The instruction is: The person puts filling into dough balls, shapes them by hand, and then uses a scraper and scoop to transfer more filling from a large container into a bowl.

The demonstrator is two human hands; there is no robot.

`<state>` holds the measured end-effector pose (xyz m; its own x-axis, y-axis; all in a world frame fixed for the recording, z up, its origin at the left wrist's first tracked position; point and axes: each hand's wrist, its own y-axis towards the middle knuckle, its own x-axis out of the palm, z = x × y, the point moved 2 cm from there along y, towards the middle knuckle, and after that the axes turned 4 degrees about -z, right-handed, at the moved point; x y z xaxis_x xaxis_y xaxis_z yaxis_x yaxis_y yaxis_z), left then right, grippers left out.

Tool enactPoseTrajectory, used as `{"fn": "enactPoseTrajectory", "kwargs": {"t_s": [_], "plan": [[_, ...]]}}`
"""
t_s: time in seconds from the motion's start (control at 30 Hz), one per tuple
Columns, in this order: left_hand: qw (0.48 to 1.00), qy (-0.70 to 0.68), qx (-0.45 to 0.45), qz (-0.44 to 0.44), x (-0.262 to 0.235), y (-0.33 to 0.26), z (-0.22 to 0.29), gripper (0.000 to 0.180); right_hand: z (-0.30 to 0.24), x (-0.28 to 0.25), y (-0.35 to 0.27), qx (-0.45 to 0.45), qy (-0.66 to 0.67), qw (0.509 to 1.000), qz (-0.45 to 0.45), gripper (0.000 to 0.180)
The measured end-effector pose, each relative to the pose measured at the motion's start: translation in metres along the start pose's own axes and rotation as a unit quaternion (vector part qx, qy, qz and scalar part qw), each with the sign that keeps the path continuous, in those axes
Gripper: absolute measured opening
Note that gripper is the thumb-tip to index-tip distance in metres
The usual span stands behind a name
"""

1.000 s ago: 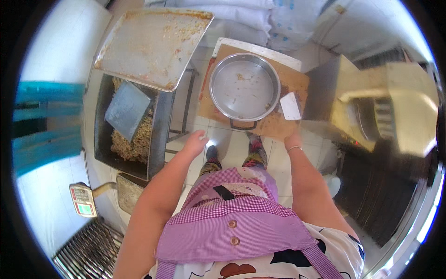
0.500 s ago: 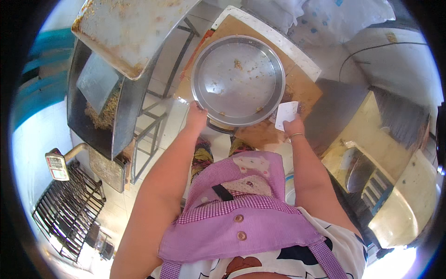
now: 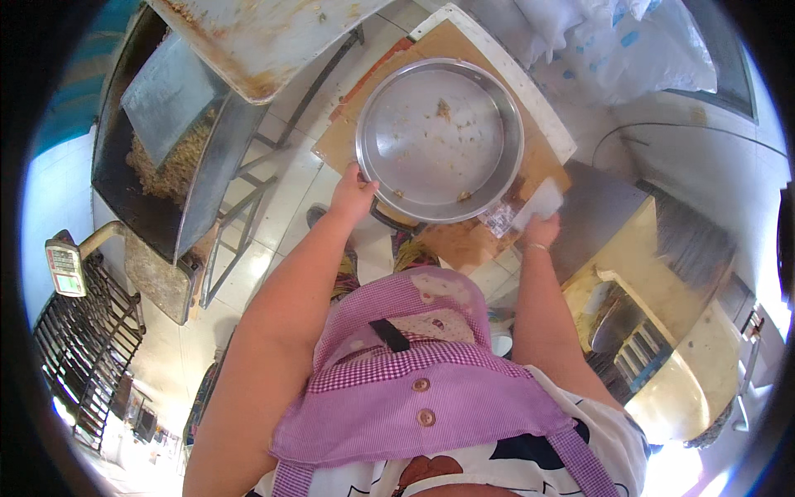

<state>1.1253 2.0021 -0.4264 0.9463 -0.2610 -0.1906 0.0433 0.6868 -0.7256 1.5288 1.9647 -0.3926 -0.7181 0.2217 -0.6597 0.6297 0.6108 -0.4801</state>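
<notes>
A wide round metal pan (image 3: 402, 137) with a few crumbs in it rests on a brown cardboard sheet (image 3: 451, 244) in front of me. My left hand (image 3: 354, 196) has its fingers closed on the near left rim of the pan. In my right hand (image 3: 540, 230) is a flat white scraper (image 3: 540, 204), smeared by motion, beside the pan's right edge and over the cardboard. A whitish printed patch (image 3: 499, 219) lies between scraper and pan.
To the left, a dark metal trough (image 3: 211, 153) holds crumbly brown food (image 3: 178, 170) and a metal sheet (image 3: 171, 95). A stained tray (image 3: 281, 33) juts in above. A scale (image 3: 66, 263) stands at far left. White plastic bags (image 3: 638, 54) lie far right; a yellowish chair (image 3: 691, 364) stands at right.
The scraper has swung right, away from the pan, and tilted with my right hand. My left hand stays on the rim. The whole view has shifted somewhat.
</notes>
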Motion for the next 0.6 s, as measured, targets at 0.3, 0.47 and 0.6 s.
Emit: {"fn": "enactPoseTrajectory", "kwargs": {"t_s": [0.3, 0.47, 0.6], "plan": [[0.998, 0.034, 0.044, 0.003, 0.004, -0.008, 0.002, 0.050, -0.078, 0.109, 0.000, -0.100, -0.195, 0.974, 0.063, 0.042], [0.997, 0.007, 0.074, -0.006, -0.003, -0.007, -0.001, 0.047, -0.147, 0.175, 0.037, -0.261, -0.075, 0.954, -0.123, 0.035], [0.999, 0.013, 0.043, 0.003, 0.000, -0.007, -0.011, 0.045, -0.141, 0.201, -0.032, -0.296, -0.288, 0.858, -0.306, 0.034]]}}
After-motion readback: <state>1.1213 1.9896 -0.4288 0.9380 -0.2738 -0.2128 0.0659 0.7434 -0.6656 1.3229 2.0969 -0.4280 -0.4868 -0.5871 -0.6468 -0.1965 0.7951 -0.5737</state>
